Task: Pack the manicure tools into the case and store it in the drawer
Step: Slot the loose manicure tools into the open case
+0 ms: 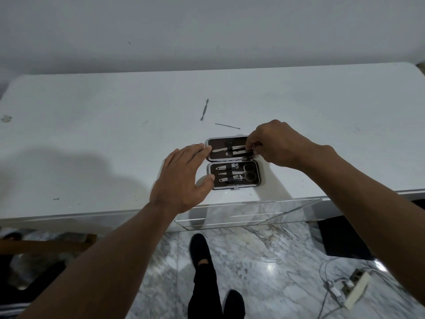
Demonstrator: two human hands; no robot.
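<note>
An open manicure case with a dark lining lies flat near the front edge of the white table. Its near half holds clippers and scissors under an elastic strap. In the far half lies a metal tool; my right hand pinches the right end of it. My left hand rests with spread fingers against the case's left side, holding nothing. Two loose tools lie beyond the case: a flat cuticle pusher and a thin pick.
A clear acrylic drawer stands pulled out under the table edge, right below the case. On the marble floor are a power strip with cables at right, a dark mat and my feet in black shoes.
</note>
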